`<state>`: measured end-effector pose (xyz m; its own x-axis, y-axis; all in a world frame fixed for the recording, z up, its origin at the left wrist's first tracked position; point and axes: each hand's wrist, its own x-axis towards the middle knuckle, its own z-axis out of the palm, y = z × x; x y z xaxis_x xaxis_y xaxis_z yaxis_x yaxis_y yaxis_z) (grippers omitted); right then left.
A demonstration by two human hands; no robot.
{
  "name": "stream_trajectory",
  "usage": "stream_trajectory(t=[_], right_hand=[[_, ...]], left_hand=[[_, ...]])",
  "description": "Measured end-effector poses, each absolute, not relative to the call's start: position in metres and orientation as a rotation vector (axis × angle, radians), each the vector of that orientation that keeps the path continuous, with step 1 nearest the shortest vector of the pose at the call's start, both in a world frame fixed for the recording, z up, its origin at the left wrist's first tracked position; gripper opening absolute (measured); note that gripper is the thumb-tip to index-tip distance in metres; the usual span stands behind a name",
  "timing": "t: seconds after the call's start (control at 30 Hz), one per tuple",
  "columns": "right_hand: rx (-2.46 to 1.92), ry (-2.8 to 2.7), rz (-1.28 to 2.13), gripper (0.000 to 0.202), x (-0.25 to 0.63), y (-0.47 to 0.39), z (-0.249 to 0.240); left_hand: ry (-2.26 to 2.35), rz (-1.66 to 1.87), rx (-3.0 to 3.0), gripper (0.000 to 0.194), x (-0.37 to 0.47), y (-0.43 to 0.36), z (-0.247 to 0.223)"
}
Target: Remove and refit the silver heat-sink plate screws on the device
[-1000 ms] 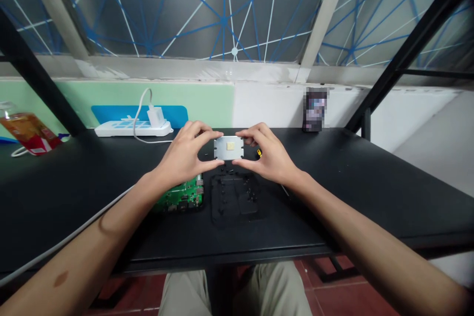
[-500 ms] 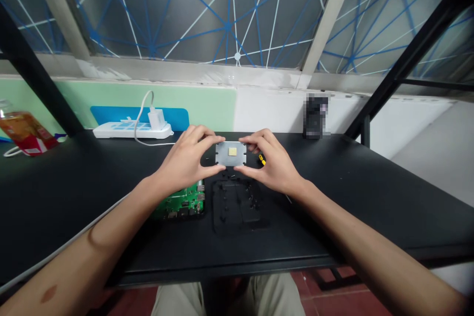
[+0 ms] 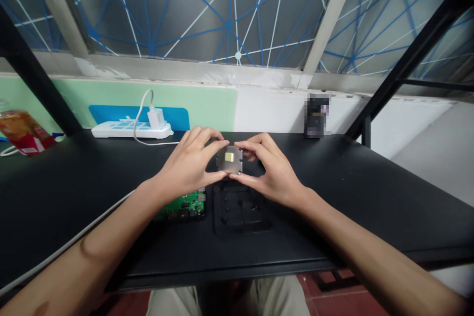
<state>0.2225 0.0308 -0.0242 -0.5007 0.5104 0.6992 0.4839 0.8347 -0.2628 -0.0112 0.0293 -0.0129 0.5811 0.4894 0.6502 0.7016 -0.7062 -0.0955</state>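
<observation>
Metal plate above a black table, line-patterned windows behind.

One head-worn camera faces forward and down from the near side of the black desk, close enough that the wearer's legs show at the near edge. The left hand and right hand sit around mid-view, and the wide view runs across to the window at the far side
</observation>
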Motion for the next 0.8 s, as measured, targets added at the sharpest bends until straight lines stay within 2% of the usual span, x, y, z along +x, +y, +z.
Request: stream_trajectory(t=[0.2,0.43,0.8], right_hand=[[-0.686,-2.193,0.047,0.056,0.221,0.028,-0.023],[-0.716,-2.154,0.167,0.079,0.224,0.037,-0.026],[-0.712,-2.170,0.386,0.053,0.211,0.033,-0.037]], left_hand=[[-0.957,-0.897,-2.479,0.039,-0.006,0.025,-0.010],[-1.094,-1.141,-2.510,0.049,-0.005,0.024,-0.007],[-1.086,-1.247,-2.767,0.056,0.000,0.015,-0.007]])
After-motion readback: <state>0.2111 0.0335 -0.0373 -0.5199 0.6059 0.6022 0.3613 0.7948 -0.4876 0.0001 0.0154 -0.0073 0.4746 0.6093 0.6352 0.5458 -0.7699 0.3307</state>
